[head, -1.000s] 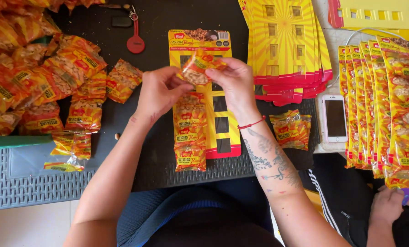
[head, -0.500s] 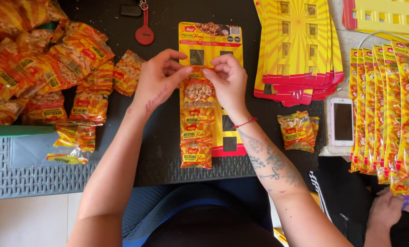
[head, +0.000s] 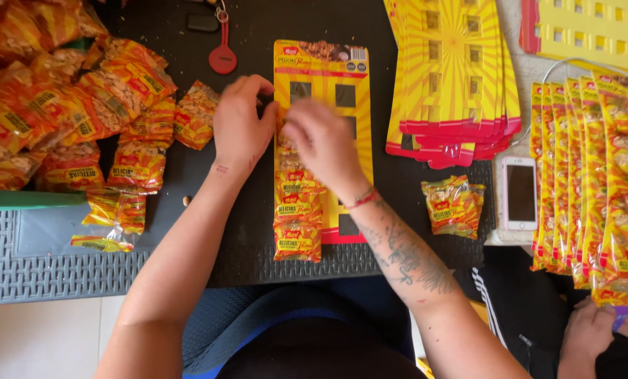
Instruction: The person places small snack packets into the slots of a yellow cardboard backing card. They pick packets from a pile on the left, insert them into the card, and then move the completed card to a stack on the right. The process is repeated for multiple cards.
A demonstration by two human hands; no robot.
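A yellow display card (head: 352, 70) with square slots lies on the black mat in front of me. A column of small orange-and-yellow snack packets (head: 296, 242) hangs down its left side. My left hand (head: 240, 126) rests at the card's left edge, fingers curled on the top packet of the column. My right hand (head: 321, 144), blurred by motion, covers that same packet from the right. The packet between my hands is almost wholly hidden.
A heap of loose snack packets (head: 61, 105) fills the left. A red key tag (head: 223, 56) lies at the top. On the right are a stack of blank yellow cards (head: 454, 70), one loose packet (head: 454, 207), a white phone (head: 519, 193), filled cards (head: 595, 175) and another person's hand (head: 598, 330).
Both hands have come down from holding a packet above the card onto the card's left column. The right hand now covers the packet.
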